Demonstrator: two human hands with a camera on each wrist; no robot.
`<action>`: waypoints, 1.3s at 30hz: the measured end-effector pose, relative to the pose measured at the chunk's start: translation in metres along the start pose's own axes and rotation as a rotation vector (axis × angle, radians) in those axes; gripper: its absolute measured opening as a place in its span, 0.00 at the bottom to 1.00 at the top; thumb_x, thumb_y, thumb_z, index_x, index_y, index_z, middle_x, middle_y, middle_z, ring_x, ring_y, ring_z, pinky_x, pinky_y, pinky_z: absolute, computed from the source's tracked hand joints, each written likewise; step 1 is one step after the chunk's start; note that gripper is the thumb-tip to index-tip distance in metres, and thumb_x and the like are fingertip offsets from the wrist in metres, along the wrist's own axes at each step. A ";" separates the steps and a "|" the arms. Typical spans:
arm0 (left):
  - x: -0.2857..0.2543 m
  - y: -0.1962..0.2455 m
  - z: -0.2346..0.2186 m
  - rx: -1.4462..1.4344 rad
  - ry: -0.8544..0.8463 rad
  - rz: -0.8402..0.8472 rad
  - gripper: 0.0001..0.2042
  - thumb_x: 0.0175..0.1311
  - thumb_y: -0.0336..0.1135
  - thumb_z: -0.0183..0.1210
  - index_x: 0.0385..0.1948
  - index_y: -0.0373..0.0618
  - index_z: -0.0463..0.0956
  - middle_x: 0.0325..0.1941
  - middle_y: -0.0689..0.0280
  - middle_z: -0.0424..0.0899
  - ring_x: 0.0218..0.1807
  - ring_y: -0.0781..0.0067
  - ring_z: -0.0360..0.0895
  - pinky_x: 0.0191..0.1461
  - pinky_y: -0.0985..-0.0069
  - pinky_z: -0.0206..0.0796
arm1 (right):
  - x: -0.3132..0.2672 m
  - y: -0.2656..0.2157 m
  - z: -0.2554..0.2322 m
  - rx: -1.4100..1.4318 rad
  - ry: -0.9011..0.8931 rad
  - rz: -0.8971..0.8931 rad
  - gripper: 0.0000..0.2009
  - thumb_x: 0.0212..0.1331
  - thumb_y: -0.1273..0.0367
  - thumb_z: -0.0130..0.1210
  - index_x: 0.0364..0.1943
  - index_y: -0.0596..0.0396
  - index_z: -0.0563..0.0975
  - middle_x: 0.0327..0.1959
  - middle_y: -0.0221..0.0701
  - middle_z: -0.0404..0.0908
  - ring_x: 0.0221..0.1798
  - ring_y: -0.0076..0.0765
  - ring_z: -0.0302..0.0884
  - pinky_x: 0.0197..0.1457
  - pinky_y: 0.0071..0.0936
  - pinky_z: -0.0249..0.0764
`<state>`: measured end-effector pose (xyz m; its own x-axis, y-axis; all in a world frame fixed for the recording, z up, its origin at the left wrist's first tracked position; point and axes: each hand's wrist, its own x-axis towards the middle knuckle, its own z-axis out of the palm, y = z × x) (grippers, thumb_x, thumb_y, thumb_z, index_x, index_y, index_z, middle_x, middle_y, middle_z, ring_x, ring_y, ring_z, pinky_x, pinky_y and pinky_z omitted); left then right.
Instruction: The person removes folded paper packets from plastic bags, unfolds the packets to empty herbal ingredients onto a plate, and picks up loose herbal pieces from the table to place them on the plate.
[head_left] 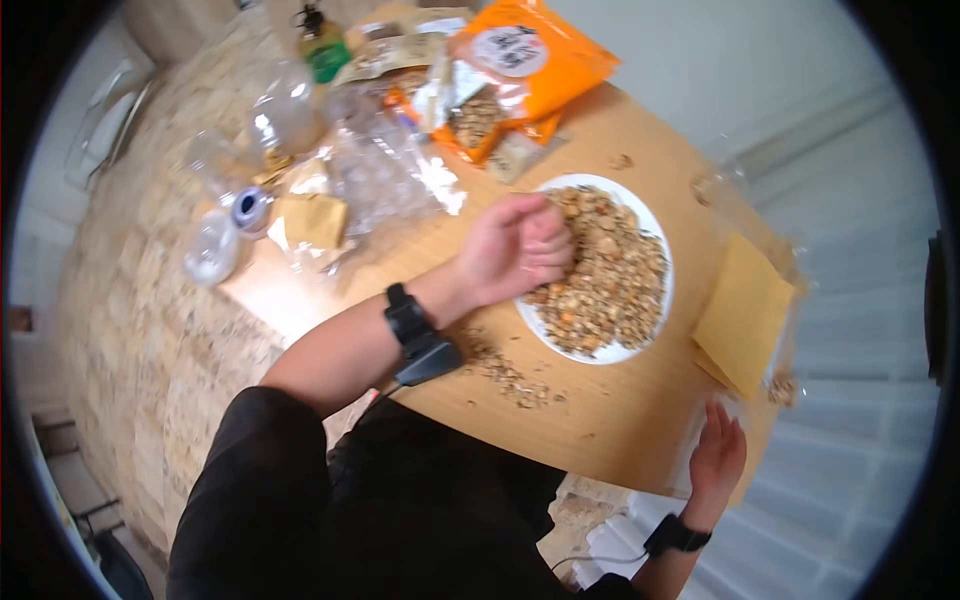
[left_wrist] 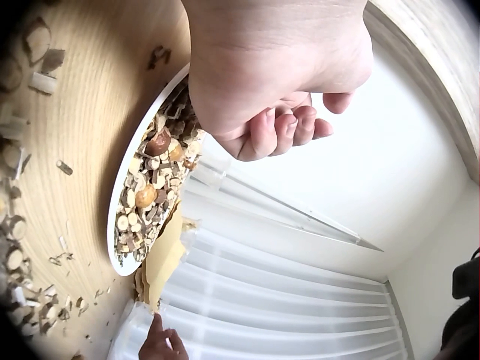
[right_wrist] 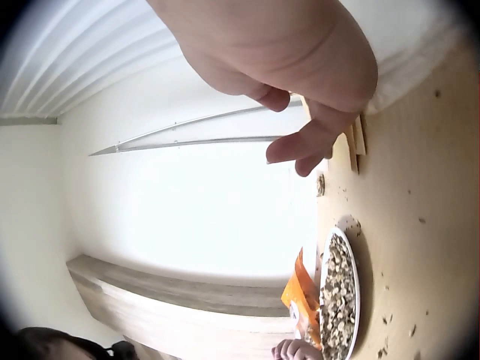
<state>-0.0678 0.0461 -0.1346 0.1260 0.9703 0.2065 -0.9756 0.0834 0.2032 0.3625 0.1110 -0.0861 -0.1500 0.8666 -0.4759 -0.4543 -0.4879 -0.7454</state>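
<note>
1. Far left: clear plastic packaging [head_left: 385, 170] on table.
2. Left hand [head_left: 515, 250]: at plate edge, fingers curled in; no contents seen.
3. Chopped dried mix [head_left: 615, 275]: heaped on white plate [head_left: 622, 354].
4. Right hand [head_left: 718, 455]: fingers loosely extended, holding nothing, near yellow packets [head_left: 742, 318].
5. Judgement: step in hand, tending mix; next move calls for uncurling left fingers over plate.

The scene is bright, its light source out of view; glare whitens the near-left corner of the table [head_left: 285, 305] and flecks the clear plastic [head_left: 385, 175]. Soft shadow edges the plate [right_wrist: 355, 300] in the right wrist view, where the wall [right_wrist: 202, 195] washes nearly white. The head view looks slightly blurred (fine print suffers), and wide-angle distortion bends all three views toward dark corners.
</note>
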 end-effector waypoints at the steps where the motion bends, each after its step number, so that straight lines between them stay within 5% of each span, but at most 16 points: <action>1: 0.001 0.001 -0.001 0.005 -0.024 -0.008 0.20 0.66 0.47 0.41 0.13 0.50 0.57 0.14 0.73 0.56 0.19 0.81 0.54 0.23 0.83 0.48 | -0.008 0.008 -0.003 0.033 0.017 0.021 0.18 0.65 0.63 0.39 0.50 0.63 0.69 0.49 0.42 0.76 0.54 0.41 0.72 0.47 0.27 0.76; 2: 0.002 0.001 -0.001 0.019 -0.041 -0.007 0.20 0.66 0.47 0.40 0.14 0.49 0.57 0.13 0.73 0.55 0.19 0.81 0.53 0.23 0.83 0.47 | -0.018 0.016 -0.004 0.035 0.000 0.044 0.18 0.65 0.63 0.39 0.50 0.63 0.69 0.49 0.42 0.76 0.54 0.41 0.72 0.47 0.27 0.76; 4: 0.001 0.001 0.001 0.003 0.000 -0.015 0.19 0.67 0.46 0.39 0.15 0.47 0.58 0.14 0.73 0.56 0.20 0.80 0.53 0.23 0.83 0.47 | -0.035 0.030 -0.004 0.220 -0.243 0.232 0.16 0.66 0.61 0.39 0.47 0.57 0.72 0.43 0.36 0.79 0.41 0.32 0.78 0.29 0.21 0.76; 7: 0.002 -0.002 0.003 0.042 0.019 -0.041 0.18 0.67 0.45 0.39 0.17 0.47 0.59 0.14 0.73 0.56 0.20 0.81 0.53 0.23 0.83 0.48 | -0.037 0.041 0.001 0.456 -0.132 0.480 0.14 0.66 0.60 0.38 0.43 0.50 0.75 0.36 0.29 0.81 0.30 0.25 0.78 0.21 0.19 0.71; 13: -0.006 -0.006 0.040 0.294 0.108 -0.060 0.15 0.69 0.41 0.41 0.22 0.46 0.65 0.19 0.73 0.61 0.22 0.81 0.56 0.26 0.84 0.49 | -0.001 0.053 0.037 0.418 -0.310 0.459 0.15 0.66 0.58 0.39 0.42 0.52 0.75 0.32 0.27 0.79 0.31 0.23 0.76 0.24 0.20 0.71; 16: -0.041 0.001 0.061 0.840 0.180 -0.039 0.11 0.69 0.37 0.44 0.26 0.44 0.68 0.24 0.71 0.69 0.27 0.81 0.64 0.31 0.82 0.58 | 0.023 0.062 0.074 0.538 -0.605 0.537 0.18 0.67 0.58 0.38 0.46 0.56 0.73 0.36 0.28 0.78 0.36 0.25 0.75 0.26 0.19 0.69; 20: -0.097 0.027 0.086 1.927 0.423 0.124 0.05 0.59 0.30 0.56 0.33 0.40 0.71 0.31 0.65 0.76 0.35 0.70 0.73 0.40 0.76 0.65 | 0.047 0.068 0.123 0.712 -0.710 0.473 0.19 0.67 0.55 0.38 0.46 0.56 0.71 0.38 0.31 0.75 0.32 0.26 0.72 0.27 0.21 0.70; 22: -0.122 0.047 0.088 2.513 0.500 0.208 0.14 0.54 0.32 0.60 0.42 0.41 0.72 0.43 0.58 0.76 0.47 0.60 0.73 0.48 0.70 0.67 | 0.063 0.069 0.129 0.712 -0.799 0.436 0.22 0.67 0.54 0.37 0.49 0.58 0.70 0.39 0.34 0.73 0.32 0.28 0.71 0.25 0.21 0.69; 23: -0.130 0.055 0.085 2.524 0.502 0.199 0.14 0.54 0.32 0.60 0.42 0.41 0.72 0.43 0.58 0.76 0.47 0.60 0.73 0.48 0.70 0.67 | 0.067 0.072 0.130 0.723 -0.801 0.443 0.22 0.67 0.54 0.37 0.49 0.58 0.70 0.39 0.34 0.73 0.32 0.28 0.71 0.25 0.21 0.69; 25: -0.145 0.067 0.077 2.731 0.812 0.231 0.23 0.52 0.34 0.61 0.52 0.43 0.68 0.55 0.54 0.71 0.61 0.54 0.64 0.60 0.62 0.60 | 0.073 0.079 0.129 0.757 -0.970 0.409 0.24 0.66 0.52 0.36 0.52 0.58 0.68 0.39 0.35 0.73 0.32 0.28 0.71 0.24 0.22 0.69; 28: -0.159 0.075 0.066 2.851 0.893 -0.035 0.29 0.52 0.36 0.62 0.59 0.47 0.63 0.62 0.54 0.65 0.67 0.54 0.57 0.67 0.58 0.50 | 0.075 0.085 0.118 0.688 -1.054 0.396 0.26 0.65 0.50 0.37 0.54 0.57 0.67 0.39 0.36 0.73 0.32 0.30 0.71 0.22 0.22 0.68; 32: -0.156 0.074 0.058 2.891 0.887 -0.053 0.28 0.50 0.38 0.61 0.56 0.45 0.65 0.61 0.55 0.66 0.65 0.53 0.60 0.65 0.53 0.52 | 0.075 0.094 0.112 0.594 -1.101 0.372 0.27 0.64 0.48 0.38 0.55 0.55 0.66 0.40 0.37 0.73 0.31 0.32 0.71 0.21 0.23 0.68; 39: -0.156 0.085 0.066 2.684 0.856 0.429 0.12 0.60 0.27 0.50 0.44 0.39 0.75 0.45 0.52 0.79 0.51 0.52 0.74 0.54 0.66 0.65 | 0.063 0.099 0.116 0.449 -1.035 0.338 0.30 0.62 0.43 0.37 0.54 0.54 0.66 0.40 0.39 0.75 0.30 0.36 0.72 0.19 0.26 0.67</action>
<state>-0.1589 -0.1130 -0.0860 -0.4501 0.7623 0.4651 0.8910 0.3484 0.2912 0.2060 0.1298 -0.1360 -0.8696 0.4728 0.1424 -0.4923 -0.8075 -0.3249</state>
